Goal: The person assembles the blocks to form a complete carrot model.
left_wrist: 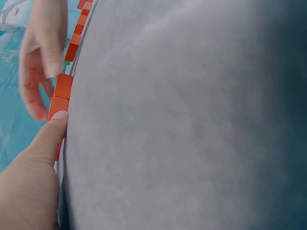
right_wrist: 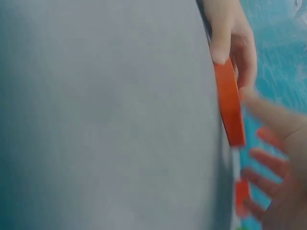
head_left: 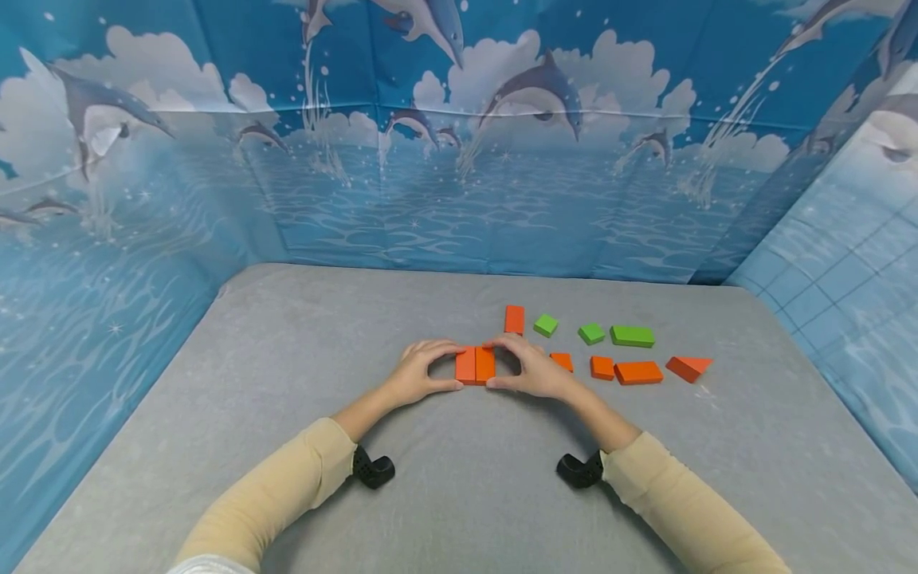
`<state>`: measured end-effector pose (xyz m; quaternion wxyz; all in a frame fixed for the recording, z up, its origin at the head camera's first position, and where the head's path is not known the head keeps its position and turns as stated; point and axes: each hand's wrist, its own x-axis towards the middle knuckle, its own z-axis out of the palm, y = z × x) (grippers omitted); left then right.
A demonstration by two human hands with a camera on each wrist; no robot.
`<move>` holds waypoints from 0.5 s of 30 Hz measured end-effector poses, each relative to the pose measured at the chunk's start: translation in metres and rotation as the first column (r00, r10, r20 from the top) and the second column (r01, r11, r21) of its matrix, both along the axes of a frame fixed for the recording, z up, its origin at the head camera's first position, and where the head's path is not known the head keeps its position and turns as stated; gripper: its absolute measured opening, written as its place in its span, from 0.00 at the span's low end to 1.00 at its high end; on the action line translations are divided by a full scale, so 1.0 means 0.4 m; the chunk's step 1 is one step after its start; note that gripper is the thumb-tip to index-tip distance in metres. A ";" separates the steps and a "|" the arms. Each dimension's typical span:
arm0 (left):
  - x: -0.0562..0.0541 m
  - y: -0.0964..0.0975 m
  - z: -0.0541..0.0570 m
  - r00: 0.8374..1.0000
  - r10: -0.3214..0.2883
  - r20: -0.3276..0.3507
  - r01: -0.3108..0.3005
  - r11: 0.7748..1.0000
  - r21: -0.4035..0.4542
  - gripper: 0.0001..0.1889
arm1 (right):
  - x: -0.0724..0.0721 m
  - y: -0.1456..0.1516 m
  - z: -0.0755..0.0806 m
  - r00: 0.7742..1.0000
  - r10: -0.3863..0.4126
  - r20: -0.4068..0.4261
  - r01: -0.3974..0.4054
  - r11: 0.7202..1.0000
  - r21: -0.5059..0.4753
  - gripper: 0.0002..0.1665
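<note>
Left hand (head_left: 419,375) pinches left orange block (head_left: 465,365); right hand (head_left: 536,371), loosely spread, flanks abutting right orange block (head_left: 485,365), contact unclear. Both lie between the hands, long axes pointing forward.

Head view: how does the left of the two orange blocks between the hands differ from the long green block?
Colour: the left block is red-orange; the long green block is bright green.
Pose: the left block's long side points away from the person; the long green block's runs roughly left to right.
Contact: the left hand pinches the left block; no hand touches the long green block.
Both lie on the grey surface.
</note>
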<state>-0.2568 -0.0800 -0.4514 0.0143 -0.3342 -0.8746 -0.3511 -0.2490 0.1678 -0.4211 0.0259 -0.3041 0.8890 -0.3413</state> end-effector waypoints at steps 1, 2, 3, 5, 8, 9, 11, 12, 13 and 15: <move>0.000 0.000 0.000 1.000 0.001 0.004 -0.001 1.000 0.001 0.30 | -0.009 0.005 0.006 1.000 -0.011 0.001 0.011 1.000 -0.014 0.34; 0.000 -0.001 0.001 1.000 0.001 0.003 -0.001 1.000 0.001 0.30 | -0.020 0.011 0.014 1.000 -0.026 0.006 0.026 0.999 -0.036 0.34; 0.000 -0.001 0.001 1.000 0.002 0.002 -0.002 1.000 0.001 0.30 | -0.033 0.017 0.021 0.999 -0.052 0.007 0.052 0.997 -0.053 0.34; 0.001 -0.001 0.002 1.000 -0.001 -0.001 0.001 1.000 0.003 0.30 | -0.059 0.032 0.033 0.994 -0.107 -0.016 0.106 0.993 -0.059 0.34; 0.002 -0.001 0.003 1.000 -0.006 -0.006 0.006 1.000 0.005 0.30 | -0.096 0.055 0.041 0.985 -0.173 -0.019 0.173 0.985 -0.014 0.35; 0.002 -0.002 0.003 1.000 -0.007 -0.006 0.007 1.000 0.006 0.30 | -0.106 0.062 0.041 0.983 -0.186 -0.011 0.186 0.983 0.010 0.36; 0.003 -0.002 0.003 1.000 -0.010 -0.004 0.010 1.000 0.006 0.30 | -0.124 0.076 0.036 0.981 -0.195 0.015 0.194 0.980 0.051 0.37; 0.004 -0.002 0.003 1.000 -0.010 -0.002 0.010 1.000 0.004 0.30 | -0.131 0.081 0.032 0.980 -0.196 0.031 0.194 0.979 0.063 0.37; 0.003 -0.002 0.002 1.000 -0.010 -0.002 0.010 1.000 0.002 0.30 | -0.137 0.087 0.027 0.980 -0.193 0.045 0.190 0.979 0.069 0.38; 0.003 -0.002 0.001 1.000 -0.008 -0.004 0.008 1.000 -0.004 0.30 | -0.149 0.097 0.015 0.981 -0.183 0.067 0.178 0.981 0.072 0.37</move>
